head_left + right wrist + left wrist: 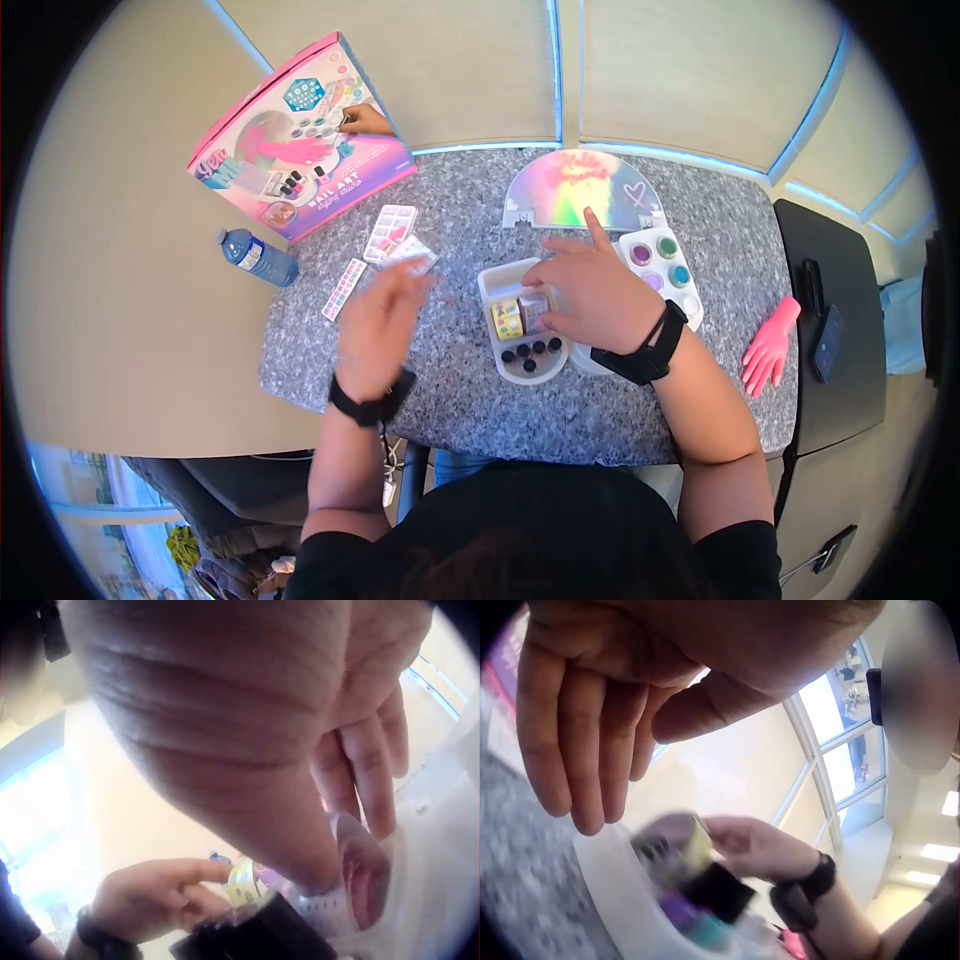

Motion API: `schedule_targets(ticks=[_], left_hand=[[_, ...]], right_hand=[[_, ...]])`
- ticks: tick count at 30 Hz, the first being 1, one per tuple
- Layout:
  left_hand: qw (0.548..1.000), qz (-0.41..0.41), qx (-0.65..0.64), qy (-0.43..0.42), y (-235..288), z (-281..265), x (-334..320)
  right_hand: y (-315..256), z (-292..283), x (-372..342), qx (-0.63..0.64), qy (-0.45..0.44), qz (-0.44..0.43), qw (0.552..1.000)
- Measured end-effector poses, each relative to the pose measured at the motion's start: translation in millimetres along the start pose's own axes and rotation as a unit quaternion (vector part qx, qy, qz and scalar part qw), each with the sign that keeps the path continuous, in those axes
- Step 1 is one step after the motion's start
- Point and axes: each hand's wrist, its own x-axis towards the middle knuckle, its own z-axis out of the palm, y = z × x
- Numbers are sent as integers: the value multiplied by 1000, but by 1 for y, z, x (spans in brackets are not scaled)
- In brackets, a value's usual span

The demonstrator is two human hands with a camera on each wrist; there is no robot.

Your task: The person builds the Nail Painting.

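Note:
My right hand (612,298) reaches into a white tray (497,283), thumb and fingers at either side of a clear, patterned sticker roll (330,909), pinching it. A yellow sticker roll (508,318) stands right beside that roll. At the tray's near end are several small bottles with black caps (530,352). To the left of the tray my left hand (376,325) hovers over the table, blurred in the head view. Its fingers (581,750) extend almost straight, with nothing held in them.
Beside the left hand lie sticker sheets and a compartment tray (390,232). A nail art box (300,150) and a water bottle (258,257) stand at left. Behind is a shiny half-round panel (580,190). Rightward are a palette of colored pots (660,262) and a pink model hand (768,348).

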Motion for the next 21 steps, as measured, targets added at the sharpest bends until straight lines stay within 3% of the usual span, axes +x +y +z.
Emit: schedule_targets(ticks=[2, 7, 9, 12, 15, 17, 19, 20, 21], left_hand=[[983, 2, 163, 79, 3, -20, 40], [932, -17, 355, 75, -73, -37, 147], [879, -106, 463, -46, -74, -31, 169], [898, -81, 425, -80, -120, -20, 192], [918, -41, 390, -55, -114, -3, 181], [920, -56, 382, -66, -96, 1, 170], [957, 35, 286, 42, -97, 8, 163], [956, 36, 287, 41, -83, 11, 157], [952, 89, 279, 93, -68, 13, 151]], right_hand=[[-6, 0, -6, -10, -8, -17, 1000], [-17, -8, -8, -41, 107, -47, 992], [-18, -16, -10, -49, 127, -48, 990], [-19, -29, -14, -57, 156, -45, 985], [-12, -32, -14, -71, 178, -46, 980], [-10, -32, -13, -85, 190, -47, 977], [-7, -34, -12, -95, 205, -50, 973], [-6, -35, -11, -94, 206, -49, 973], [-5, -36, -11, -89, 206, -55, 973]])
